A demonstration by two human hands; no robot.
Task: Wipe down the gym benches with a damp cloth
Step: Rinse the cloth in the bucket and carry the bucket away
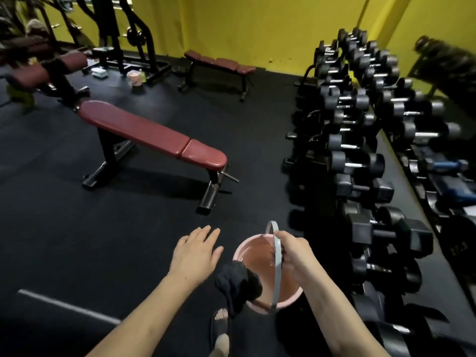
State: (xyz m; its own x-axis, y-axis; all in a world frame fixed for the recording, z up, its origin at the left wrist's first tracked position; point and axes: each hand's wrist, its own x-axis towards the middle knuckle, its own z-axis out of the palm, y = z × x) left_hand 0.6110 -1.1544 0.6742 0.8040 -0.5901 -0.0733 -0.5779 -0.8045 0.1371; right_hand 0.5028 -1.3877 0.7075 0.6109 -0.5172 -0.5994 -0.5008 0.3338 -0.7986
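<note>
My right hand [293,253] grips the grey handle [277,266] of a pink bucket [289,301] that holds water. A dark cloth [235,282] hangs over the bucket's left rim. To the left of the bucket my left hand [197,251] hovers with straight fingers and holds nothing. A dark red padded bench [152,135] on a black frame stands on the floor ahead, to the left. Another red bench [221,63] stands farther back near the yellow wall.
A long rack of black dumbbells [360,150] runs along the right side, close to the bucket. Black weight machines [123,34] and a red-padded machine [46,70] fill the far left. My sandalled foot [220,323] is on the black rubber floor [77,240] below the bucket.
</note>
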